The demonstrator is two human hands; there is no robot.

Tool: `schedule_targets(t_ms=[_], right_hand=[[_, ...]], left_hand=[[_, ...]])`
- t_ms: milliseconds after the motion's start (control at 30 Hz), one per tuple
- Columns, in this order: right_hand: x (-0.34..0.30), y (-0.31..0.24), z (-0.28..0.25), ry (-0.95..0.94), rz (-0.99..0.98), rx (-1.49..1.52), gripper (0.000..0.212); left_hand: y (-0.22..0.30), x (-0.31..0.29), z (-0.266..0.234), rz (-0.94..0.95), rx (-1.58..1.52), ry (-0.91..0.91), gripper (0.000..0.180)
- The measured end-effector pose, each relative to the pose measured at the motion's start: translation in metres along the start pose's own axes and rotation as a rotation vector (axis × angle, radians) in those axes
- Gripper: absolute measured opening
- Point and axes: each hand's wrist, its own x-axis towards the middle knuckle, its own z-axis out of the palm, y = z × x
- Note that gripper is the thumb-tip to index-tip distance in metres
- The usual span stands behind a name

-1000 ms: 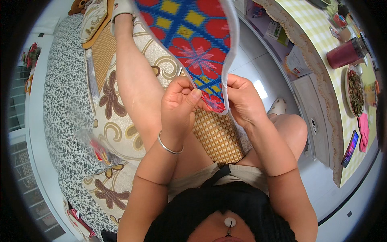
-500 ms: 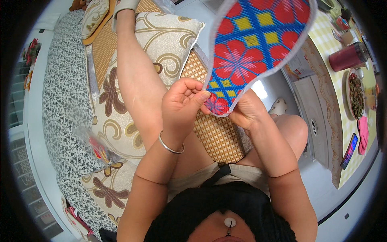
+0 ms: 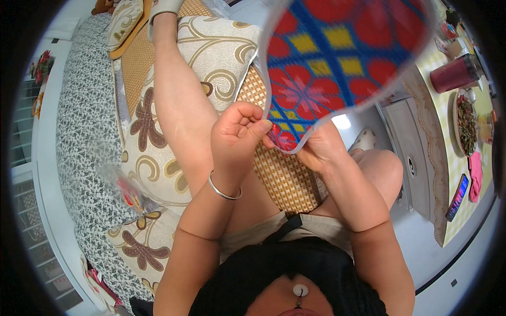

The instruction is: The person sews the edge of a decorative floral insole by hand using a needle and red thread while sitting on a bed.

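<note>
An embroidered insole [image 3: 312, 97] with red flowers, blue bands and yellow squares stands raised above my lap, its narrow end toward me. It has a pale edging, and its wide upper part is blurred and runs out of the picture. My left hand [image 3: 235, 126], with a silver bangle at the wrist, pinches the left edge near the narrow end between thumb and fingers. Whether those fingertips also hold a needle is too small to tell. From the right, my right hand [image 3: 324, 146] grips the lower right edge; its fingertips are hidden behind the insole.
Patterned cushions [image 3: 213, 68] and a woven mat [image 3: 287, 181] lie under and around my legs. A clear plastic bag [image 3: 129, 192] with red and yellow contents rests at left. On the checked-cloth table at right are a dark red tumbler [image 3: 453, 73], a plate of food [image 3: 466, 126] and a phone [image 3: 457, 197].
The insole's wide upper part has swung closer to the camera and slightly right, and is now blurred. Both hands keep nearly the same places on its narrow end.
</note>
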Motion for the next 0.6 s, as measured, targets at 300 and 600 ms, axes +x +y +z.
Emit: schedule_targets(t_ms=[300,600], right_hand=[[0.007,0.011,-0.017,0.052,0.036,0.203,0.016],[0.017,-0.009,-0.030,0.030,-0.068,0.249,0.012]], left_hand=[[-0.006,0.006,-0.004,-0.111,-0.184,-0.081,0.009],[-0.006,0.007,-0.002,-0.151,-0.259,-0.065,0.012]])
